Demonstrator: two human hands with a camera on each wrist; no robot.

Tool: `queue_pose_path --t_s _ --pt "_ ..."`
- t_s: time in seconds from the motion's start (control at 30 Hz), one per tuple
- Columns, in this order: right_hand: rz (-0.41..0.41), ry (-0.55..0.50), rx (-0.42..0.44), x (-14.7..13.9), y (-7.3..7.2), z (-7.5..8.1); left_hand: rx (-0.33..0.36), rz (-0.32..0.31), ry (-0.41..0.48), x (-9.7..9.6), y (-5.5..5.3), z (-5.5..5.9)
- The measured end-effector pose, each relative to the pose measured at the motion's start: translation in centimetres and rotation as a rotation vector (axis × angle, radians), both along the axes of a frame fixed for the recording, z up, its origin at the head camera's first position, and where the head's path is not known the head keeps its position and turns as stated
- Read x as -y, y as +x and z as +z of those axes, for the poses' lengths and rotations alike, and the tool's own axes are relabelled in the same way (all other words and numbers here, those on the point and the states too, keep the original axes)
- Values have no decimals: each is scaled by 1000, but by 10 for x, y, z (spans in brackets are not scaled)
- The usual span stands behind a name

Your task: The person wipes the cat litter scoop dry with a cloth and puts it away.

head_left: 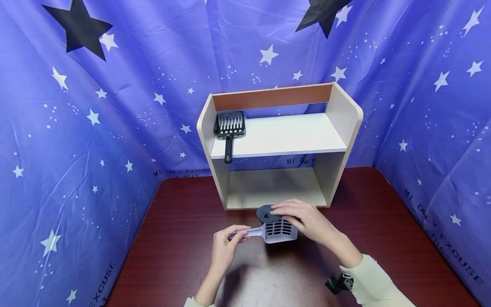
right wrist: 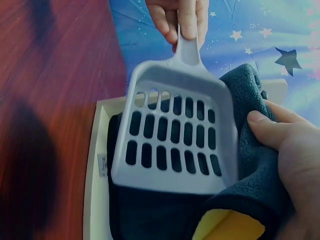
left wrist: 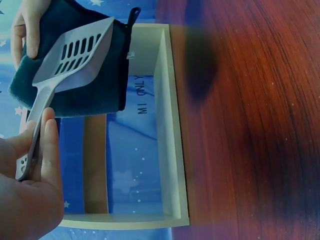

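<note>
My left hand (head_left: pixel 225 249) grips the handle of a light grey slotted litter scoop (head_left: pixel 281 239), held above the table in front of the shelf. In my right hand (head_left: pixel 308 221) is a dark teal cloth (head_left: pixel 264 212), pinched between thumb and fingers at the scoop's far side. The right wrist view shows the cloth (right wrist: pixel 150 212) spread behind the scoop's slots, with a yellow underside (right wrist: pixel 227 227) where it folds over. A small loop (left wrist: pixel 133 16) sticks out from one cloth corner in the left wrist view. The right fingertips are partly hidden by the cloth.
A pale wooden two-level shelf (head_left: pixel 335 170) stands at the back of the dark red table (head_left: pixel 172 256). On its upper board (head_left: pixel 287 134) lies a black slotted scoop (head_left: pixel 229 128), handle overhanging the front edge. Blue star-patterned curtains (head_left: pixel 126 106) surround the table.
</note>
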State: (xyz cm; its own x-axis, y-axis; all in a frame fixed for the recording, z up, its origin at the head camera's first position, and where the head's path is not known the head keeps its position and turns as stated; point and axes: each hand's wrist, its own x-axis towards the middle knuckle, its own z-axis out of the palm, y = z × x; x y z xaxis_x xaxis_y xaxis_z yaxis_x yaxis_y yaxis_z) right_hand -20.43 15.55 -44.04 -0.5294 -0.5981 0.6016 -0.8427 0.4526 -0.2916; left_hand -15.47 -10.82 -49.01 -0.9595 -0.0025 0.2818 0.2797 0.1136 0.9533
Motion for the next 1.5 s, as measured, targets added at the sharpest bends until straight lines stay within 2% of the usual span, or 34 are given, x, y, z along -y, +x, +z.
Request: queue_pose_path --t_s 0.13,0.27,0.47,0.57,0.73,0.87,0.97,1.1,1.27,1.37,1.5 --pt "-6 -7 -3 -5 -2 -3 2 3 11 2 -1 0" --pt "-24 -33 13 -10 -2 -4 -26 23 12 4 -2 -1" --pt "-40 -127 48 -17 -2 -8 -47 57 22 8 -3 0" --pt "-71 -191 100 -19 -1 -11 -26 71 49 11 -3 2" --pt "-181 -267 218 -23 0 -15 -27 93 67 15 -4 6" --pt "-207 -291 317 -27 -2 -14 -50 56 44 19 -5 4" --pt "-178 -316 397 -29 -7 -9 -94 -7 0 22 -7 2" --pt "-86 -312 493 -28 -15 2 -193 -78 -98 20 -10 6" --pt "39 -227 600 -19 -19 13 -276 -97 -184 14 -13 9" --pt "97 -196 674 -14 -19 14 -278 -68 -196 12 -12 9" --pt "150 -197 740 -12 -17 14 -228 -52 -123 13 -11 9"
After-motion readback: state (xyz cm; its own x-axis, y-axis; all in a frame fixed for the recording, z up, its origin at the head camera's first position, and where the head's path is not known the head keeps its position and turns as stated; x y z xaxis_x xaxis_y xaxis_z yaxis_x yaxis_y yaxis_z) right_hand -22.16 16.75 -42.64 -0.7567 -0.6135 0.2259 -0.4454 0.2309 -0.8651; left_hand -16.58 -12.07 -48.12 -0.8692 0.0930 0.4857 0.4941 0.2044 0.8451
